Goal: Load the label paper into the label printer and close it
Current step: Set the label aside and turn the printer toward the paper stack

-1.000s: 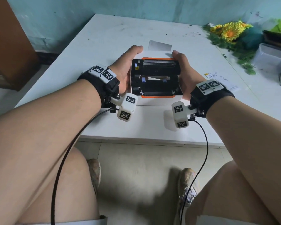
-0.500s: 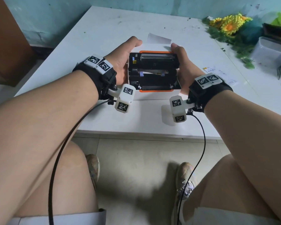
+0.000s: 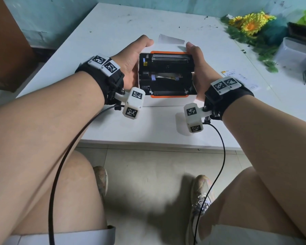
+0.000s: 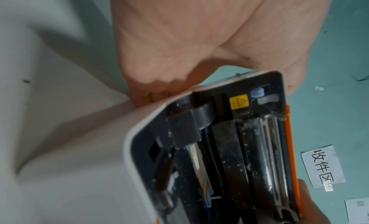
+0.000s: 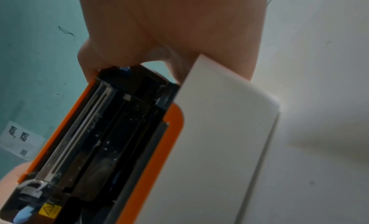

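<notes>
Both hands grasp the label printer [image 3: 166, 75], which sits open near the front edge of the white table [image 3: 99, 25]: the left hand [image 3: 131, 62] wraps its left side, the right hand [image 3: 198, 68] its right, thumbs at the far orange-trimmed edge. Its black mechanism faces up, with a strip of label paper [image 3: 166, 76] lying across the middle. Yellow artificial flowers [image 3: 251, 23] lie at the far right.

Head downward; wrists close, sharing printer [image 3: 166, 75].
</notes>
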Demonstrator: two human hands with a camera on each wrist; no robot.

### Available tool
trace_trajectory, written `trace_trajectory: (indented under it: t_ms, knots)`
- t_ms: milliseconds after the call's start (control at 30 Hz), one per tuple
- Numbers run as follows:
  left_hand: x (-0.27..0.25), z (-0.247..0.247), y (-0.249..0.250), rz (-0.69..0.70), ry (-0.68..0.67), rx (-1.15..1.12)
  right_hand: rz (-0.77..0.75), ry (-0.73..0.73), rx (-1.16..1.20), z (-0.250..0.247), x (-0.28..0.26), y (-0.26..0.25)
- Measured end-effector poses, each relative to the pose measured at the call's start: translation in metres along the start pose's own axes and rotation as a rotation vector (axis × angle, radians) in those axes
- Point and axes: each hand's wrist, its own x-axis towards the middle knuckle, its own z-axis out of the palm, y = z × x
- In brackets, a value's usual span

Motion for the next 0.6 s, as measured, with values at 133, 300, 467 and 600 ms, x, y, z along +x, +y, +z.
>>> trace_trajectory:
  t_ms: [133,300,467,600]
  knots:
    - [0.001,0.0004,-0.0007,0.007,0.025,-0.028,0.006,-0.009,-0.017,0.0,-0.0005,-0.0007]
    - [0.0009,0.0005,-0.0007,0.021,0.03,-0.03,0.005,-0.011,-0.017,0.0015,-0.0023,-0.0014]
    - [0.0037,-0.0025,-0.0004,0.011,0.052,-0.011,0.001,-0.01,-0.016,0.0011,-0.0014,-0.0019]
    - [0.0045,-0.0026,0.0003,0.012,0.066,-0.012,0.002,-0.014,-0.005,0.0007,0.0002,-0.0022]
